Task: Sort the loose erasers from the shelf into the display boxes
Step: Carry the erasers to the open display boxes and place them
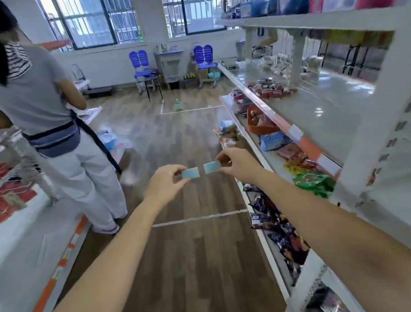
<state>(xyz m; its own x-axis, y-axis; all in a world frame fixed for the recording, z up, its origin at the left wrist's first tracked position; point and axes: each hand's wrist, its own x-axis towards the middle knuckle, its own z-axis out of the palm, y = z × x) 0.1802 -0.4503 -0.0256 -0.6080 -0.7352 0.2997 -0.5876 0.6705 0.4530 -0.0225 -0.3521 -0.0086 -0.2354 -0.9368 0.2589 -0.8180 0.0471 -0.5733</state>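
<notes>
I hold both arms out over the aisle floor. My left hand [165,183] pinches a small pale blue eraser [190,173] between thumb and fingers. My right hand [237,164] pinches a second pale blue eraser [212,167] the same way. The two erasers sit side by side at chest height with a narrow gap between them. A pile of small red and dark items [272,89] lies on the middle board of the right shelf [330,122]. No display box can be made out clearly.
A white shelf unit runs along the right, its lower boards full of snack packets [313,182] and an orange basket [261,123]. A person in a grey top [44,115] stands at the left beside another shelf [28,246]. Blue chairs [142,69] stand under the far windows.
</notes>
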